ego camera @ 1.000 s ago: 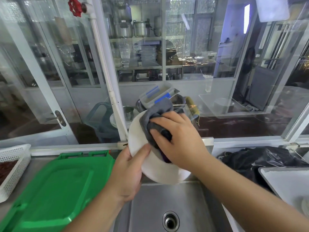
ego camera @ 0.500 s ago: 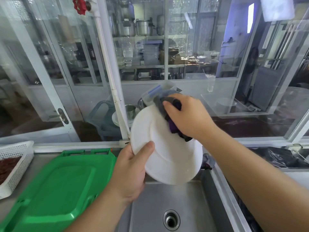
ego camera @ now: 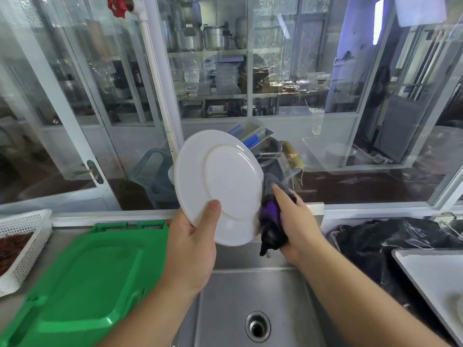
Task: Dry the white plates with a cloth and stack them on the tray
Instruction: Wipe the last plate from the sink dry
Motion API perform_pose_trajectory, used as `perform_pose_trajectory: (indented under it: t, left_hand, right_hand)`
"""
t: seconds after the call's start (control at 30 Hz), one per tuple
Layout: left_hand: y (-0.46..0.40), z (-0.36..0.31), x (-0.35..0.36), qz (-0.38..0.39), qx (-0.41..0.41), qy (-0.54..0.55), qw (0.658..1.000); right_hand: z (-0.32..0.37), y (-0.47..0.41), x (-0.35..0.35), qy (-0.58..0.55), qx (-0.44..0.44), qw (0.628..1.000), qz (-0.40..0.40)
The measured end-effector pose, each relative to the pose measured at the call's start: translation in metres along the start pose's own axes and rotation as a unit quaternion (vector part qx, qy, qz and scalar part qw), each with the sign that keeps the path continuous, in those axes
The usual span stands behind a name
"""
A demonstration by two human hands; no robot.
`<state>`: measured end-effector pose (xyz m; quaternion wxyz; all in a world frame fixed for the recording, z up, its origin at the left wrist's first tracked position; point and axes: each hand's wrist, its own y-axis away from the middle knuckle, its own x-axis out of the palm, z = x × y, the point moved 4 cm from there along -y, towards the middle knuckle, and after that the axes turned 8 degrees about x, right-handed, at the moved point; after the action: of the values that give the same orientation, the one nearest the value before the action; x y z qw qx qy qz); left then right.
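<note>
left hand (ego camera: 191,246) has a grip on the white plate (ego camera: 220,181) at its lower rim, thumb on the underside, plate tilted up over the sink (ego camera: 253,304); right hand (ego camera: 297,226) grasps the dark cloth (ego camera: 271,221) bunched against the plate's right edge; green tray (ego camera: 82,279) sits on the bench just left of the sink, white basket (ego camera: 23,244) further left

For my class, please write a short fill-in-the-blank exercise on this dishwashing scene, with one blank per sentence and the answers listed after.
1. The left hand holds a plate whose colour is ____.
2. The right hand grips a bunched ____ against the plate's right edge.
3. The tray on the counter left of the sink is coloured ____.
4. The plate is held above the ____.

Answers: white; cloth; green; sink
</note>
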<state>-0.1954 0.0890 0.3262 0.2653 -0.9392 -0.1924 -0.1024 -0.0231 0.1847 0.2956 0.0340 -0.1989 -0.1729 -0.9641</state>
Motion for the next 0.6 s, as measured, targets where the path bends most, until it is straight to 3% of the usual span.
perform_pose_trajectory:
  t: [0.07, 0.13, 0.3, 0.4, 0.5, 0.6]
  left_hand:
    - [0.005, 0.007, 0.0, 0.005, -0.02, 0.003, 1.0]
    - [0.01, 0.012, 0.0, 0.028, -0.056, 0.02, 0.998]
    - [0.004, 0.009, -0.004, 0.069, -0.209, 0.118, 0.968]
    - [-0.005, 0.004, -0.01, 0.078, -0.275, 0.097, 0.953]
    - [-0.006, 0.006, -0.014, 0.052, -0.29, 0.078, 0.952]
    - [-0.003, 0.016, -0.01, 0.015, -0.26, 0.072, 0.963]
  right_hand:
    - [-0.012, -0.003, -0.002, -0.086, 0.079, 0.993, 0.016]
    - [-0.014, -0.007, -0.003, -0.105, 0.088, 0.99, 0.015]
    - [0.006, -0.012, -0.015, -0.027, 0.02, 0.999, -0.029]
    - [0.022, -0.015, -0.022, 0.048, -0.035, 0.998, -0.006]
    - [0.03, -0.014, -0.023, 0.104, -0.089, 0.991, -0.003]
    - [0.021, -0.014, -0.023, 0.089, -0.084, 0.991, -0.051]
